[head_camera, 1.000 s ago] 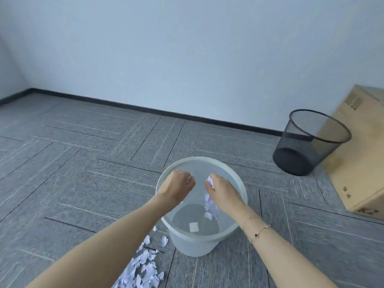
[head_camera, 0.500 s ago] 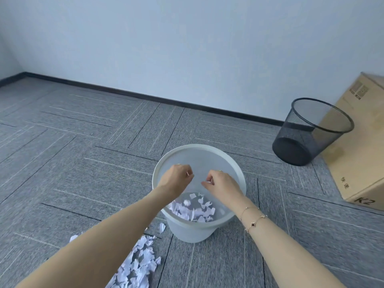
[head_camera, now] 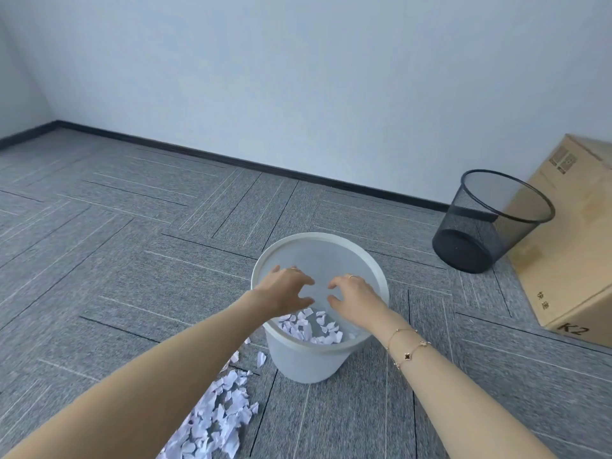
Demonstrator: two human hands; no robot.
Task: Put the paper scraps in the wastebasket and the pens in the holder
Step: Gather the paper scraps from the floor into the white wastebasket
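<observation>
White paper scraps [head_camera: 311,326] lie in my wastebasket [head_camera: 377,276]; left hand [head_camera: 284,289] and right hand [head_camera: 356,298] spread empty; next, gather the floor pile [head_camera: 218,419].

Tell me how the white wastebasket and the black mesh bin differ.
The white wastebasket has solid pale walls; the black mesh bin is see-through wire mesh. The white wastebasket holds paper scraps; no contents show in the black mesh bin. The white wastebasket stands mid-floor under both open hands, left hand and right hand; the black mesh bin sits by the cardboard box. Both are round, open-topped and upright.
</observation>
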